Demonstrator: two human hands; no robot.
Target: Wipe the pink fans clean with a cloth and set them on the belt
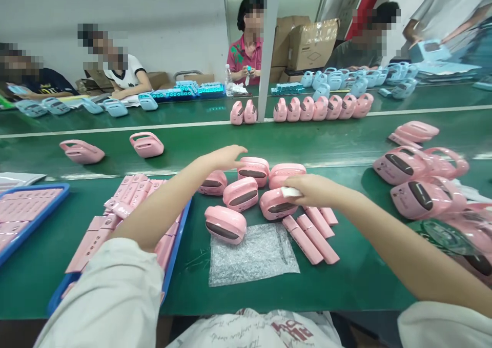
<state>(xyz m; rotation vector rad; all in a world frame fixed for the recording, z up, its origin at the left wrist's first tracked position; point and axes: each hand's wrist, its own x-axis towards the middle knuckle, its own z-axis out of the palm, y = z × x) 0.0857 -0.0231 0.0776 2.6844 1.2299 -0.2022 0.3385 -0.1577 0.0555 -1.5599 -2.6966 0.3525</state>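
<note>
My left hand (227, 158) reaches forward with its fingers apart, just beside a pink handled device with a dark front panel (253, 172). I cannot tell whether it touches that one. Pinched in my right hand (313, 188) is a small folded white cloth or tissue (291, 191), against the top of another pink device (273, 207). More of these devices cluster around, including a front one (225, 225) at the edge of a bubble wrap sheet (251, 258). Several slim pink bars (307, 240) lie to the right of the wrap.
Blue trays of pink parts (180, 235) (34, 190) stand at left. More pink devices (415, 197) crowd the right, and two (147, 144) (82, 152) lie on the green belt (192, 145). Behind a post (268, 50), people sit among light-blue devices (115, 107).
</note>
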